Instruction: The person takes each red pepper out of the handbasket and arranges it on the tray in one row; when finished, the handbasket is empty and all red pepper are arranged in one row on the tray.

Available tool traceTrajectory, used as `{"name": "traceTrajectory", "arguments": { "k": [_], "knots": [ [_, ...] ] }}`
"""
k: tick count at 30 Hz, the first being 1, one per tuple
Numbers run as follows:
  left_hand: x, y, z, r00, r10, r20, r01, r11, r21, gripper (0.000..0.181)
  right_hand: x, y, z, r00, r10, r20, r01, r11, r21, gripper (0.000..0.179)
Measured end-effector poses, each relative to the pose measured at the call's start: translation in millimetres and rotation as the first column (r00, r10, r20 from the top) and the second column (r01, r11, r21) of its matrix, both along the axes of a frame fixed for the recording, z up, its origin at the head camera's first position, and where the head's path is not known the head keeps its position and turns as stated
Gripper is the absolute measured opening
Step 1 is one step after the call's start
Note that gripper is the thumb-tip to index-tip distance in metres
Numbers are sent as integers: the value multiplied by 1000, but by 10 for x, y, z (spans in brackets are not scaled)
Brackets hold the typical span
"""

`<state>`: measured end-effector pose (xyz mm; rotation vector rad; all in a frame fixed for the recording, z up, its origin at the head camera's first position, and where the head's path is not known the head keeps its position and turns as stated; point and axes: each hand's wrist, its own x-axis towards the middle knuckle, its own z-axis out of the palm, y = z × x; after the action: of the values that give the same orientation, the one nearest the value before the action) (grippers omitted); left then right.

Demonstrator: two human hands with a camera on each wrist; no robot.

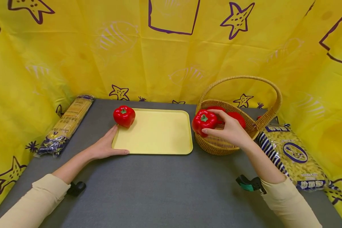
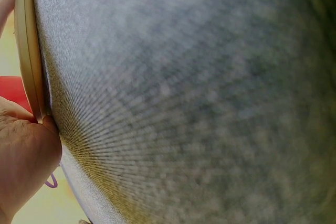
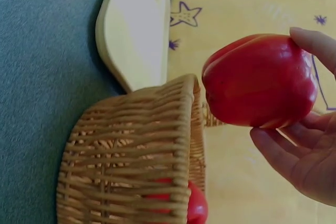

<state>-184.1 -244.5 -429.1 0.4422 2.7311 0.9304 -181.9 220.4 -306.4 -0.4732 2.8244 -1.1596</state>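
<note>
Red pepper hangs at the 9 o'clock side of the wicker basket, just above its rim, green stem facing up. The right hand holds it, thumb on one side and fingers on the other, pinching the pepper between them. More red things lie inside the basket, partly hidden by that hand; a rounded, shiny one shows past the rim in the right wrist view.

Over at 9 o'clock from the basket, a pale yellow tray lies flat on the grey surface. The left hand touches the tray at its 8 o'clock corner, thumb spread wide from the fingers, thumb along the near edge and fingers up the side. A second pepper, also red with a green stem, sits at the tray's 10 o'clock corner, just beyond the fingertips.

Farther out, at 9 o'clock from the tray, a spaghetti packet lies slanted. Toward 4 o'clock from the basket, a bag of pasta lies close by. Yellow cloth printed with starfish and fish hangs behind, at 12 o'clock, and at both sides.
</note>
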Motion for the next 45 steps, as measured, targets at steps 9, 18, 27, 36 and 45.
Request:
{"name": "traceTrajectory", "arguments": {
  "k": [9,18,27,36,45],
  "knots": [
    [4,3,9,1000,1,-4,-1,1000,4,128,-32,-187,-22,999,36,16,-36,999,-36,72],
    [13,8,15,1000,1,-5,-1,1000,8,127,-66,-394,-58,996,79,34,-77,995,-65,73],
    [22,7,20,1000,4,4,-4,1000,2,127,-105,-566,-130,993,108,44,-102,988,-113,70],
    [21,7,18,1000,3,6,-3,1000,5,127,-175,-723,-244,989,130,74,-120,984,-131,72],
    [15,9,9,1000,-4,-7,4,1000,20,127,-268,-939,-409,984,154,86,-136,973,-187,67]
  ]
}}
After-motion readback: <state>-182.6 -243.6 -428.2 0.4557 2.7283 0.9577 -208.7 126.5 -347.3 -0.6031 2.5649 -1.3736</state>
